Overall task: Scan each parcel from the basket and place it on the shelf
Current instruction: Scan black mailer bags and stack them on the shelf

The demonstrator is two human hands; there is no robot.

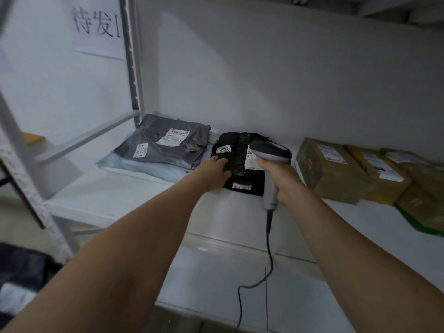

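Observation:
A black bagged parcel [240, 155] with white labels lies on the white shelf [115, 195], on top of another black parcel. My left hand [213, 173] rests on its near left edge, fingers curled over the bag. My right hand [278, 179] is wrapped around the grip of a grey corded barcode scanner [270, 152], whose head hovers just above the parcel's right label. The basket is at the lower left edge, dark and mostly cut off.
A grey bagged parcel [165, 143] lies on a pale bag to the left. Brown cardboard boxes [334, 169] line the shelf on the right. A shelf upright [131, 58] and a paper sign [98, 25] stand at the back left. The scanner cable [266, 255] hangs down.

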